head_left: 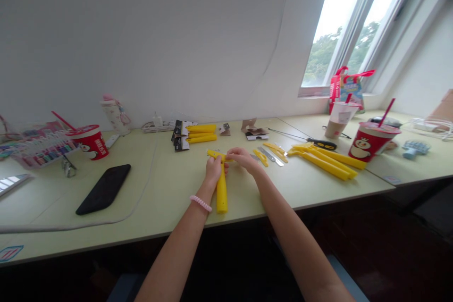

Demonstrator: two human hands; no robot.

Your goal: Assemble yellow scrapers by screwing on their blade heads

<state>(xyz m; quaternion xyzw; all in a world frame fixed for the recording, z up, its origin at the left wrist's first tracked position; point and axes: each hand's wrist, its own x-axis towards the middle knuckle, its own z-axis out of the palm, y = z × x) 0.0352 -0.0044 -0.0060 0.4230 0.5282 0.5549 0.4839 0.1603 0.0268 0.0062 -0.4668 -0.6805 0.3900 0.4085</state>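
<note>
Near the middle of the tabletop [170,198], a yellow box-cutter body [222,193] lies lengthwise under the left hand [213,172], whose fingers curl around its upper end; the right hand [242,159] pinches a crosswise yellow piece [215,154] between pressed fingers; steel blades [269,155] and yellow cutter parts [323,161] lie rightward; carded cutters [182,135] sit behind; a black phone [103,189] lies leftward.

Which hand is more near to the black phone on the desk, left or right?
Left. The left hand is to the right of the black phone; the right hand is farther right, beyond the left hand.
</note>
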